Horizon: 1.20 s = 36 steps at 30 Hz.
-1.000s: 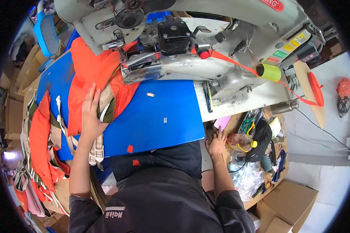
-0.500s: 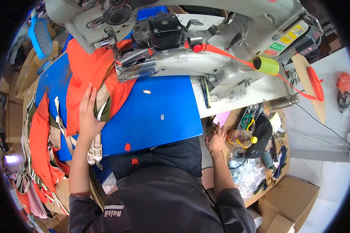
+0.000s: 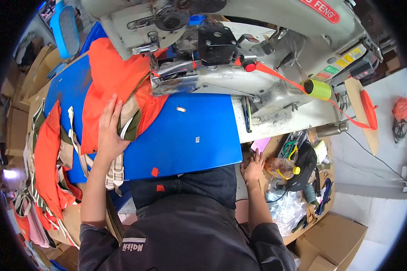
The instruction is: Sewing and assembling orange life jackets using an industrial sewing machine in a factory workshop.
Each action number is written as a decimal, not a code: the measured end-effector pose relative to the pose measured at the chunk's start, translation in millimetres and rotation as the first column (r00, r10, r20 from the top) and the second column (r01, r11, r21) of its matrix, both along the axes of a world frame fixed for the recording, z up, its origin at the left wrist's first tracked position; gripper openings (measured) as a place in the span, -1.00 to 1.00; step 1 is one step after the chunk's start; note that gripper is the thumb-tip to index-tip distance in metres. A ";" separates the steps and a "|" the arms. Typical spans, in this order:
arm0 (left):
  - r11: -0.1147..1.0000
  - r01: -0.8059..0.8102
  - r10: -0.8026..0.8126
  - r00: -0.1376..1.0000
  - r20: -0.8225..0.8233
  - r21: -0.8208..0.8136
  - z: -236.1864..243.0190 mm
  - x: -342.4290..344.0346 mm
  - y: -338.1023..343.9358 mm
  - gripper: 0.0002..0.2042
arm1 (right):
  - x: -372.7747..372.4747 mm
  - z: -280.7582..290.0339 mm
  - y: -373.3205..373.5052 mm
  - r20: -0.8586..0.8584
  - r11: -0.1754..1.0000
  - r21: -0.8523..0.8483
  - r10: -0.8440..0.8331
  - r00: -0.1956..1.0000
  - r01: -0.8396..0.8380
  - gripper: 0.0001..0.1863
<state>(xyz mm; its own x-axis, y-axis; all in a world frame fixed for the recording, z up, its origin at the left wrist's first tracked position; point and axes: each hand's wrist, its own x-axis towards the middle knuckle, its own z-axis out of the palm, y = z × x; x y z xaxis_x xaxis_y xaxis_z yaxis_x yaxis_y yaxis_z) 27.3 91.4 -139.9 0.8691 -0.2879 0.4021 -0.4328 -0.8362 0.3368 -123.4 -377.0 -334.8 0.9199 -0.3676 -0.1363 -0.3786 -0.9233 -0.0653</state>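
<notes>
My left hand lies flat with its fingers stretched out on an orange fabric piece, which has beige and olive green parts with white edging. The far end of that fabric sits by the presser foot area of a grey sewing machine. White webbing straps with buckles hang from under my left wrist over the table edge. Low on the right, my right hand rests with fingers extended, the fingertips touching or just beside a pink card; it does not grip it.
The blue table top bears small scraps. More orange sewn pieces hang at the left. An orange tape runs from a reel through a yellow-green ring. A bottle, scissors and a plastic bag crowd the right side.
The whole view has shifted slightly, so the machine and table appear farther right and lower. Both hands keep about the same places on the fabric and by the pink card.
</notes>
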 end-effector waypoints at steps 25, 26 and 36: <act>0.997 -0.046 0.042 0.996 -0.082 -0.054 3.6 2.3 -0.9 0.03 | -2.8 0.1 -9.1 0.098 0.996 0.029 0.082 0.992 -0.085 -0.49; 0.998 -0.043 0.040 0.997 -0.069 -0.050 4.3 2.9 0.0 0.04 | -2.1 0.1 -7.4 0.097 0.996 0.032 0.081 0.992 -0.085 -0.49; 0.998 -0.020 0.018 0.999 -0.028 -0.063 3.3 4.0 1.7 0.00 | 0.8 -4.3 -3.7 0.047 0.998 0.006 0.056 0.997 -0.057 -0.53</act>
<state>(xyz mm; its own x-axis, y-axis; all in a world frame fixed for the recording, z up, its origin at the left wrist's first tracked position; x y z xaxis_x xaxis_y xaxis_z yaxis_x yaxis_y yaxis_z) 31.3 93.1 -136.5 0.8852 -0.2462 0.3946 -0.4069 -0.8209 0.4008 -122.6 -380.6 -339.1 0.9446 -0.3141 -0.0952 -0.3223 -0.9425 -0.0886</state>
